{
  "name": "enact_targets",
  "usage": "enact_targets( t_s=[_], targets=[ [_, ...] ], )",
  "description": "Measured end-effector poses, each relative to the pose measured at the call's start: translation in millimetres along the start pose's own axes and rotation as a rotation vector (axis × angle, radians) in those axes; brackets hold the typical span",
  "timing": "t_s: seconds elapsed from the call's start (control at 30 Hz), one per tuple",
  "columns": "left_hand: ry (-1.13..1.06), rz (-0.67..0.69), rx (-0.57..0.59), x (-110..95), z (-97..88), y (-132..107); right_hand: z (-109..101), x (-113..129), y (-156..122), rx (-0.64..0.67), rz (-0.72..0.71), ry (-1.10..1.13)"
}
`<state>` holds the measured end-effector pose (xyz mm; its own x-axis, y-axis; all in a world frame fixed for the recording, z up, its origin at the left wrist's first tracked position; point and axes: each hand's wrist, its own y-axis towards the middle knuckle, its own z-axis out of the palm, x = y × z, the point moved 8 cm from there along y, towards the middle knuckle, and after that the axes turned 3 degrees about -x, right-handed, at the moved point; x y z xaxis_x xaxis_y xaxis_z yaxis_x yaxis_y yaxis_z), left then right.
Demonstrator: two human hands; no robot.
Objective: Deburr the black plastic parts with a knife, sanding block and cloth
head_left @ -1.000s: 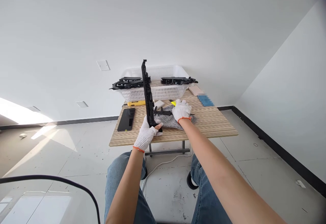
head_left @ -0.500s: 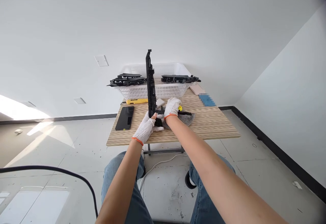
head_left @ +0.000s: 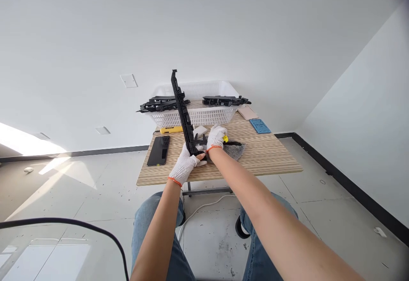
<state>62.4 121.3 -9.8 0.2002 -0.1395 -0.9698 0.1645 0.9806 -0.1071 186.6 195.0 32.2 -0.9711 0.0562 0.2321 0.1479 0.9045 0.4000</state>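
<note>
My left hand is closed around the low end of a long black part. The part stands up over the table, with its top leaning left, in front of a white basket. My right hand is just beside it, over the middle of a black measuring tool. I can't tell if my fingers grip the tool. A bit of something yellow pokes out next to my right hand. A gray cloth lies under the tool. A black phone lies to the left of my left hand. More black parts sit at both sides of the basket. A blue card lies near the table's right edge.
</note>
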Motion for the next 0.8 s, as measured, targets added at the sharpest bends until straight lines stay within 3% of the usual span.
enact_targets(
  t_s=[0.17, 0.4, 0.57, 0.67, 0.8],
  targets=[
    [-0.104, 0.009, -0.01, 0, -2.9, -2, -11, -26, 2, 0.13, 0.153, -0.193],
    [-0.128, -0.002, -0.009, 0, -7.1, -3, -66, -56, 15, 0.2, 0.095, -0.26],
    [-0.135, 0.01, -0.013, 2, -9.3, 0, -99, -81, -7, 0.174, 0.166, -0.268],
    [-0.142, 0.021, -0.013, 4, -9.1, 1, -105, -96, -29, 0.11, 0.262, -0.046],
    [-0.122, 0.023, -0.013, 5, -7.8, 2, -93, -107, -54, -0.099, 0.336, 0.523]
  ],
)
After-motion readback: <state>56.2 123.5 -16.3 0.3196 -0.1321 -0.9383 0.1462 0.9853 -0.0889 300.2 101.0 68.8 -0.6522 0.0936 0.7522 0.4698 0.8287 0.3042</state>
